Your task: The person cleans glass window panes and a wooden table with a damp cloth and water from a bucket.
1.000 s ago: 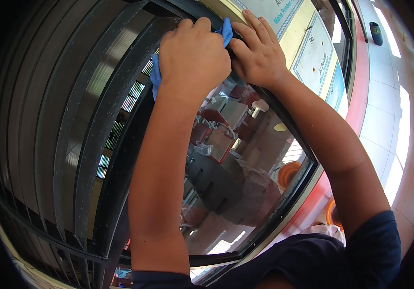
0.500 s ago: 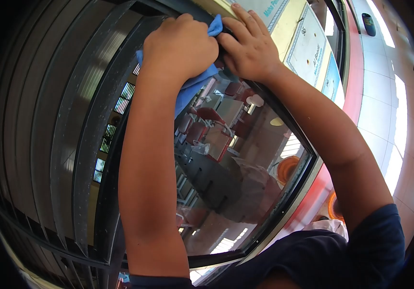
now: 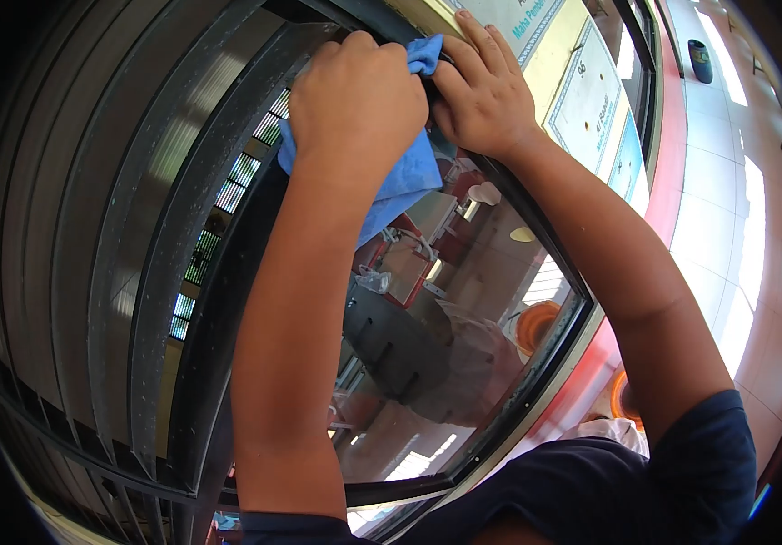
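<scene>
My left hand (image 3: pixel 359 100) is closed in a fist around a blue cloth (image 3: pixel 406 182), up at the top of the window glass (image 3: pixel 491 263). The cloth hangs out below the fist over the pane, and a small bunched end pokes out above the knuckles. Just to the right lies my right hand (image 3: pixel 491 95), fingers stretched along the dark window frame (image 3: pixel 572 263) and the yellow wall edge. Its index fingertip is close beside the cloth's bunched end, and its thumb sits low by the frame.
Dark louvre slats (image 3: pixel 159 236) fill the left side. Printed signs (image 3: pixel 582 86) are fixed to the yellow wall at upper right. A tiled walkway (image 3: pixel 709 182) runs along the right, with a dark bin (image 3: pixel 700 62). An orange round object (image 3: pixel 625 400) is near my right elbow.
My left fist and the blue cloth have shifted slightly right, nearer my right hand, and more of the cloth shows below the fist. My right hand stays on the frame.
</scene>
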`<state>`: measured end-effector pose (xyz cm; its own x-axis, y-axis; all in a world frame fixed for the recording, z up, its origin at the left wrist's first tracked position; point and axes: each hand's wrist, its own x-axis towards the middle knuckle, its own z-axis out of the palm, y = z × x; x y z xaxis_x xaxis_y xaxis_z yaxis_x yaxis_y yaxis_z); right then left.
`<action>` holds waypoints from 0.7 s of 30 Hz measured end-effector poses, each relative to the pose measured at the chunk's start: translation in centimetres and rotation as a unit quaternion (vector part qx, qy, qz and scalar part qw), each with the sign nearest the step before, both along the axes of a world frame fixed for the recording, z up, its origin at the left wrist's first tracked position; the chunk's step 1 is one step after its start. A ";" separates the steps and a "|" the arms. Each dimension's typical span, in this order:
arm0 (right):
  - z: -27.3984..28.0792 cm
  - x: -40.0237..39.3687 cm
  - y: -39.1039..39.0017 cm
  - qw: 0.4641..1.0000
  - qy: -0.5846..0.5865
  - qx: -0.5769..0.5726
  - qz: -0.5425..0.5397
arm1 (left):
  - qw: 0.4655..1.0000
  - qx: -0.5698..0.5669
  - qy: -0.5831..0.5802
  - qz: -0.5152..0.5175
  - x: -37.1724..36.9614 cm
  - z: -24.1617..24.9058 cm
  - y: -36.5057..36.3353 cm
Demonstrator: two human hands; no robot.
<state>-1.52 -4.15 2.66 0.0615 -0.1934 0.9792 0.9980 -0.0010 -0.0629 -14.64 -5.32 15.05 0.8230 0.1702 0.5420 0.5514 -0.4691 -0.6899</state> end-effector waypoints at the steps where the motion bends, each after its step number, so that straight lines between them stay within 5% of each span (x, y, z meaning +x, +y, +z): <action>1: 0.1 0.1 -0.2 1.000 -0.005 -0.006 0.006 | 1.000 -0.019 0.006 0.018 0.4 0.1 0.1; 6: 0.0 0.4 -0.9 0.999 -0.016 -0.047 0.020 | 0.979 -0.104 0.052 0.166 -0.7 1.5 -3.8; 9: -0.3 0.5 -0.5 0.998 -0.025 -0.048 0.016 | 0.988 -0.036 0.027 0.148 -5.3 0.0 -5.9; 16: -0.8 0.5 1.2 1.000 -0.020 0.006 -0.021 | 0.966 -0.173 -0.153 -0.112 -14.8 -8.1 -10.1; 21: -0.5 0.2 0.9 1.000 -0.005 0.002 0.026 | 0.864 -0.362 -0.304 -0.176 -19.6 -14.2 -9.3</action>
